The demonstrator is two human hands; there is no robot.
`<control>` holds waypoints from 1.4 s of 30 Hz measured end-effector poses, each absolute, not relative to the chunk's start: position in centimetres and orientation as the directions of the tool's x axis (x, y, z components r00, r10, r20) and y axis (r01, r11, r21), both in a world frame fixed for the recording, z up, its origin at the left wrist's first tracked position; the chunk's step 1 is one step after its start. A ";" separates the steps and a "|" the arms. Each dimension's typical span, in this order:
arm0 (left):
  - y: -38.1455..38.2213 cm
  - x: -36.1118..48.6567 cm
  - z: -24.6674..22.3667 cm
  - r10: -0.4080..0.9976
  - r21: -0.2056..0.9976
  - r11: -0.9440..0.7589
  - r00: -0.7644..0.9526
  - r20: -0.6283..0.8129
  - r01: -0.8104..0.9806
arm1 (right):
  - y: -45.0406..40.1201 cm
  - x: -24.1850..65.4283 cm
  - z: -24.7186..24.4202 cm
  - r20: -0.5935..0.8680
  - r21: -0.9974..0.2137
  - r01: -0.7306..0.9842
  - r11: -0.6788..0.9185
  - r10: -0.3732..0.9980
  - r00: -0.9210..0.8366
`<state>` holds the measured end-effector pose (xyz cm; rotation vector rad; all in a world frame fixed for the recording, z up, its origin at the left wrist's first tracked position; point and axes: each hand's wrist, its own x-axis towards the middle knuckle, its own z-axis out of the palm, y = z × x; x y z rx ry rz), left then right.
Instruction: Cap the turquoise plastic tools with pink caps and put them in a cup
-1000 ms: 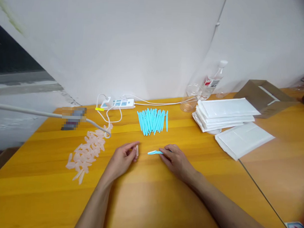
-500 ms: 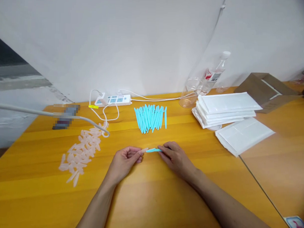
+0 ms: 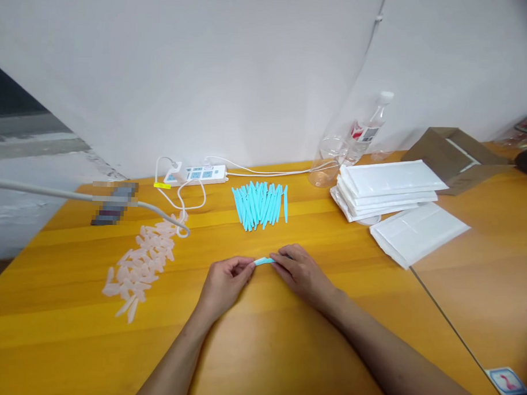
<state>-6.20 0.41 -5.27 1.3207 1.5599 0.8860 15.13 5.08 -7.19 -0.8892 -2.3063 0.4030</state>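
A slim light-blue eyebrow razor [image 3: 265, 260] lies level between my two hands, just above the table. My right hand [image 3: 302, 274] is closed on its right end. My left hand [image 3: 228, 282] pinches at the razor's left end, where a pale translucent cap is mostly hidden by the fingers. How far the cap covers the razor's end I cannot tell. Beyond the hands, a row of blue razors [image 3: 258, 204] lies side by side. Many loose pinkish translucent caps [image 3: 142, 259] are spread on the table to the left.
At the back stands a white power strip [image 3: 199, 173] with cables; one white cable [image 3: 155, 207] crosses above the caps. A blurred dark object [image 3: 114, 204] lies far left. To the right are white padded envelopes [image 3: 389, 187], a plastic bottle [image 3: 367, 132] and a cardboard box [image 3: 437, 160].
My left hand has moved right, bringing the cap against the razor's left end; the gap between the hands has shrunk. My right hand has shifted slightly left.
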 end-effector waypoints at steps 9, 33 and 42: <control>0.3 -7.1 -5.0 0.989 0.670 -0.143 0.082 0.122 0.729 | 5.5 14.5 -7.5 0.432 -0.423 0.569 0.705 0.709 -0.558; 0.7 -9.9 -3.8 0.972 0.666 -0.121 -0.049 0.231 0.736 | 12.6 15.3 -4.6 0.264 -0.438 0.858 0.269 0.950 -0.163; -0.2 -15.7 -1.8 0.890 0.752 0.072 -0.382 0.247 0.655 | 20.0 15.5 -3.0 -0.154 -0.367 0.928 -0.066 0.988 0.010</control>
